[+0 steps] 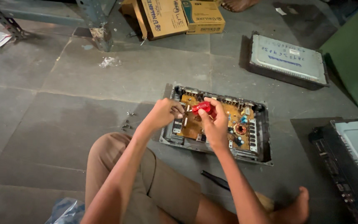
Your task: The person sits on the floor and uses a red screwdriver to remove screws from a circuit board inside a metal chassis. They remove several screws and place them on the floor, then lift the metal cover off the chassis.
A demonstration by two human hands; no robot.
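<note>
An opened electronic unit lies on the floor in front of me, a grey metal tray holding an orange circuit board with a copper coil and white connectors. My right hand grips the red handle of a screwdriver above the board. My left hand is closed at the board's left edge, fingertips pinched beside the red handle. Whether it holds anything small I cannot tell.
Loose screws lie on the floor left of the unit. A grey metal cover sits at the back right, cardboard boxes behind. A dark device is at the right edge. A black tool lies by my leg.
</note>
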